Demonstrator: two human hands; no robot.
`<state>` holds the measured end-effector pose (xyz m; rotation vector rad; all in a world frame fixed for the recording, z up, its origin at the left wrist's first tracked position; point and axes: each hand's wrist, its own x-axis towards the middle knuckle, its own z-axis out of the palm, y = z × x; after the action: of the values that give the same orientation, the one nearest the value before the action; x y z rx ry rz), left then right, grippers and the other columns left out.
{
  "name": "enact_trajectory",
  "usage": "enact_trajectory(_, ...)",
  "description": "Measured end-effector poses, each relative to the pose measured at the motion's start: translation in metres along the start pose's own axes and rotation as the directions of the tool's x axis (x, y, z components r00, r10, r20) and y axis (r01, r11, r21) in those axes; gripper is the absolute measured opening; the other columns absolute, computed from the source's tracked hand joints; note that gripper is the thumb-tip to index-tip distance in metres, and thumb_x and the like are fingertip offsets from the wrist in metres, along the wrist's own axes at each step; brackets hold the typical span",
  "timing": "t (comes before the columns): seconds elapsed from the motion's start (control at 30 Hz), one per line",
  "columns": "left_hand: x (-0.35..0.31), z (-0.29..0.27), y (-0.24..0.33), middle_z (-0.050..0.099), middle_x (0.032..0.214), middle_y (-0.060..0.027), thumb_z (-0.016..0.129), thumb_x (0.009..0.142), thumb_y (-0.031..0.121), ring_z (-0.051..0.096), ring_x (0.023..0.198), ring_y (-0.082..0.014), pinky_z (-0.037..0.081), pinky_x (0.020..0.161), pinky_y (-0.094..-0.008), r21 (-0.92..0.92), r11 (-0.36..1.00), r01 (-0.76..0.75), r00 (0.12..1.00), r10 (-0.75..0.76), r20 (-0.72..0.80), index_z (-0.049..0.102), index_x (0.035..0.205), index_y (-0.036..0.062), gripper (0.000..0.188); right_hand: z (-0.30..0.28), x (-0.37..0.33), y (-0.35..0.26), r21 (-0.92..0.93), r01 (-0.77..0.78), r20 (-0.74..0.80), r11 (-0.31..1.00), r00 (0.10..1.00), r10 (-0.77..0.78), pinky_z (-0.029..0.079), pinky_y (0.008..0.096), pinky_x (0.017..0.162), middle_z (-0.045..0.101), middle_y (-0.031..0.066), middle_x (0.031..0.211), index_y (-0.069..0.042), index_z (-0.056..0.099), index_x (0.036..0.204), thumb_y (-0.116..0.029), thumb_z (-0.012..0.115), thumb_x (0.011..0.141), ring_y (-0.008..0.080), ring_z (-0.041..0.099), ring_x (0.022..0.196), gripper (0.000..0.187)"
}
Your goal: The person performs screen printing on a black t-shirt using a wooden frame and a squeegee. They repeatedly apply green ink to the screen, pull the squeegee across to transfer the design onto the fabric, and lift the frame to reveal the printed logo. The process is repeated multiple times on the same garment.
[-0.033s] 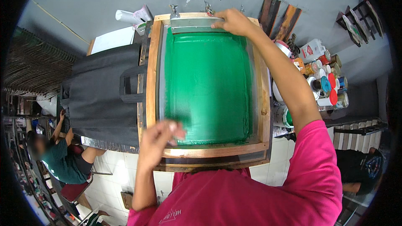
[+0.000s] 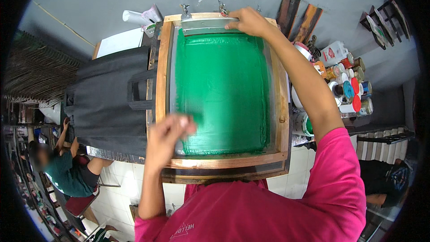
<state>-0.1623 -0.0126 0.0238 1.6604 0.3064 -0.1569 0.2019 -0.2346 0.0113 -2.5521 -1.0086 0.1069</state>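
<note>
A wooden-framed printing screen [image 2: 281, 107] lies in front of me, its mesh covered with a broad field of wet green ink [image 2: 224, 94]. Along the far end of the mesh rests a wide, pale grey squeegee [image 2: 204, 25]. My right hand [image 2: 251, 21] grips the right part of this squeegee, thumb on the near side. My left hand [image 2: 169, 135] is raised over the near left corner of the frame, its bent fingers smeared by motion. Nothing can be made out in it.
Black fabric with a handle, apparently a bag [image 2: 109, 98], lies on the board to the left. Metal clamps [image 2: 222, 8] stand behind the frame. Paint jars and tins [image 2: 349, 89] crowd the right side. At the lower left a person [image 2: 69, 172] sits close to the black fabric.
My left hand has shifted slightly upward, away from me. My right hand and the squeegee stay at the far end of the screen.
</note>
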Motion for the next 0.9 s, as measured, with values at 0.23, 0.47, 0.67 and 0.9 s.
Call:
enact_trajectory(0.23, 0.251, -0.021, 0.037, 0.075, 0.098, -0.0202, 0.072, 0.091, 0.023, 0.071, 0.091, -0.0402, 0.054, 0.087, -0.0466, 0.780, 0.313, -0.542, 0.551, 0.833, 0.049, 0.072, 0.116, 0.0011, 0.033, 0.020, -0.013, -0.030, -0.298, -0.155, -0.139, 0.942, 0.983, 0.117, 0.055, 0.0483, 0.079, 0.075, 0.0169, 0.097, -0.007, 0.074, 0.111, -0.063, 0.063, 0.090, 0.0372, 0.072, 0.091, 0.061)
enact_trajectory(0.47, 0.242, -0.013, 0.039, 0.074, 0.093, -0.0222, 0.074, 0.090, 0.029, 0.073, 0.090, -0.0380, 0.055, 0.082, -0.0454, 0.761, 0.525, -0.381, 0.848, 0.527, 0.061, 0.076, 0.110, 0.0040, 0.032, 0.041, -0.048, -0.031, -0.289, -0.166, -0.230, 0.943, 0.968, 0.100, 0.053, 0.0508, 0.073, 0.075, 0.0155, 0.091, -0.005, 0.072, 0.096, -0.066, 0.059, 0.091, 0.0360, 0.072, 0.086, 0.063)
enact_trajectory(0.67, 0.191, -0.005, 0.029, 0.073, 0.094, -0.0235, 0.073, 0.090, 0.026, 0.071, 0.091, -0.0399, 0.054, 0.083, -0.0461, 0.754, 0.539, -0.376, 0.848, 0.528, 0.046, 0.076, 0.106, 0.0014, 0.029, 0.049, -0.087, -0.054, -0.293, -0.125, -0.245, 0.948, 0.968, 0.052, 0.054, 0.0496, 0.073, 0.074, 0.0142, 0.092, -0.005, 0.071, 0.091, -0.063, 0.060, 0.091, 0.0353, 0.071, 0.086, 0.060)
enact_trajectory(0.9, 0.116, 0.002, 0.006, 0.074, 0.101, -0.0215, 0.074, 0.091, 0.026, 0.072, 0.093, -0.0377, 0.054, 0.083, -0.0446, 0.752, 0.546, -0.370, 0.845, 0.535, 0.027, 0.076, 0.106, 0.0024, 0.028, 0.060, -0.151, -0.094, -0.273, -0.116, -0.235, 0.955, 0.971, 0.051, 0.054, 0.0474, 0.071, 0.073, 0.0151, 0.088, -0.004, 0.069, 0.088, -0.059, 0.064, 0.090, 0.0337, 0.071, 0.084, 0.055)
